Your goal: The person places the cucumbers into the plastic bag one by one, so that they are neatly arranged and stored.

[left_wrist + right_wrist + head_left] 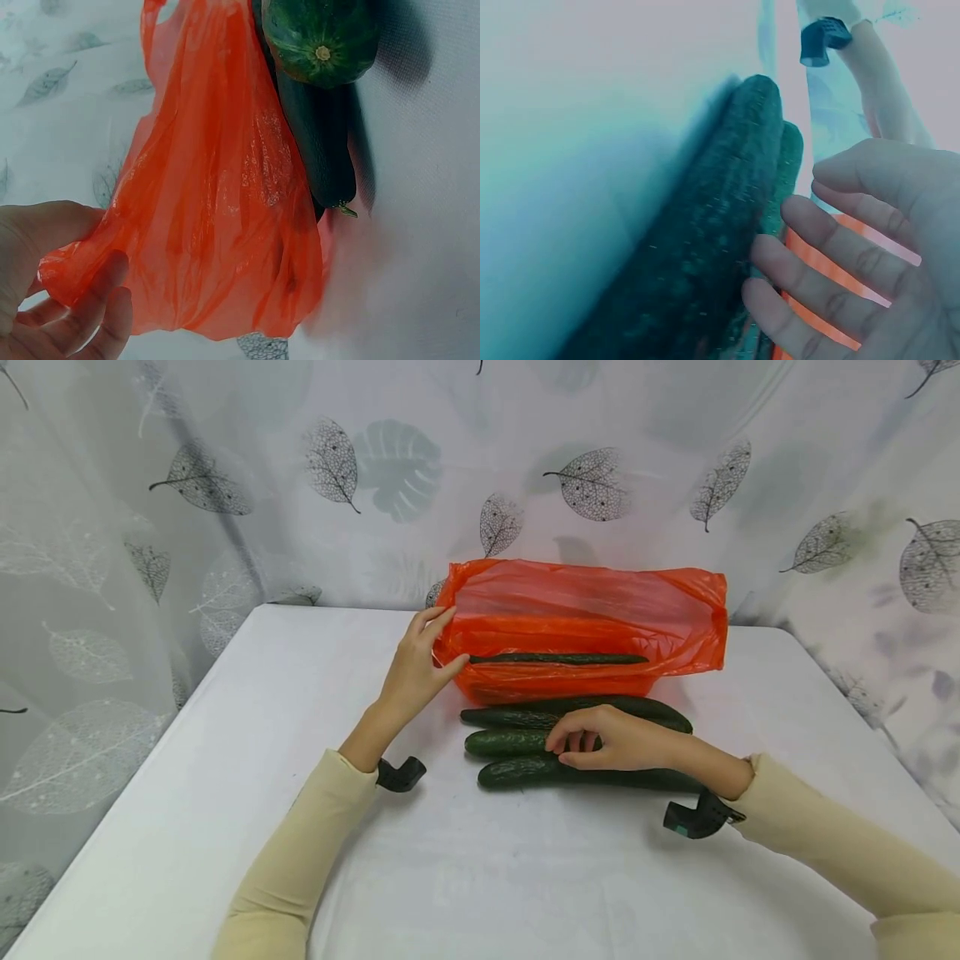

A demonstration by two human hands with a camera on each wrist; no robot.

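Observation:
My left hand [411,675] grips the left edge of a red plastic bag [532,631]; in the left wrist view its thumb and fingers pinch the thin plastic [195,195]. The bag's mouth gapes toward me, with one dark cucumber [558,658] showing inside. Three more cucumbers lie side by side in front of it: a back one [648,708], a middle one [504,743] and a front one [517,772]. Above these hovers my right hand [618,739], fingers loosely bent and holding nothing. The right wrist view shows its spread fingers beside a cucumber [720,187].
A white-covered table [480,877] carries everything. Behind it and at the sides hangs a pale curtain [465,452] with a leaf print. Each wrist wears a black device, one at the left wrist [401,774] and one at the right [697,817].

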